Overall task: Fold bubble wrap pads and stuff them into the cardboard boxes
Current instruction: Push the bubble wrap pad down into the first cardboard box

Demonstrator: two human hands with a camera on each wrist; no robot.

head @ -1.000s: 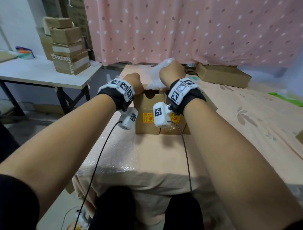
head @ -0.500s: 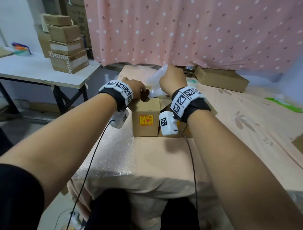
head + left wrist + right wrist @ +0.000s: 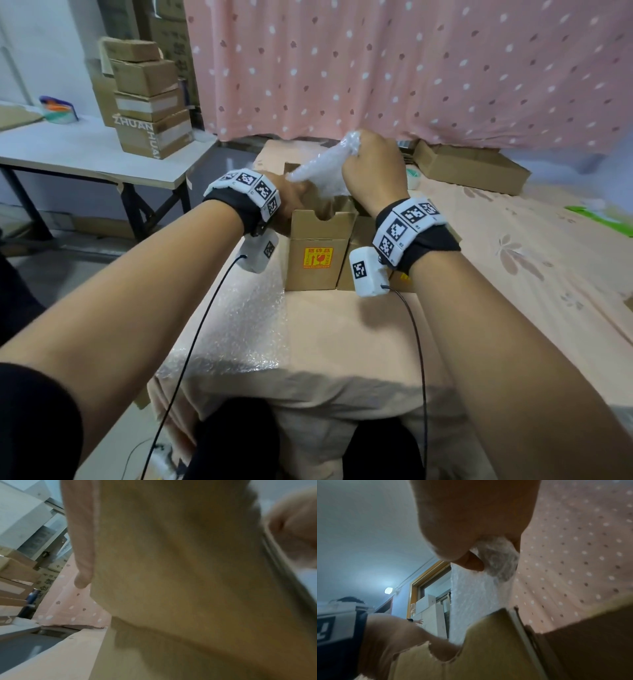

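Note:
An open cardboard box (image 3: 318,253) with an orange label stands upright on the peach-covered table (image 3: 342,342). My left hand (image 3: 291,202) holds it at its upper left edge; the left wrist view shows one finger (image 3: 82,547) lying along the box wall (image 3: 171,574). My right hand (image 3: 371,171) grips a bunched bubble wrap pad (image 3: 322,168) above the box opening. In the right wrist view the pad (image 3: 496,557) hangs down from the right hand (image 3: 471,520) toward the box flap (image 3: 488,649). A second box (image 3: 356,260) stands against the first, partly hidden by my right wrist.
A flat bubble wrap sheet (image 3: 246,325) lies on the near left of the table. Taped cartons (image 3: 150,102) are stacked on a white side table at left. A flat carton (image 3: 472,168) and a tape roll (image 3: 412,178) sit at the back by the pink curtain.
My right hand has risen, drawing the bubble wrap pad higher above the box. My left hand has stayed at the box's upper left edge.

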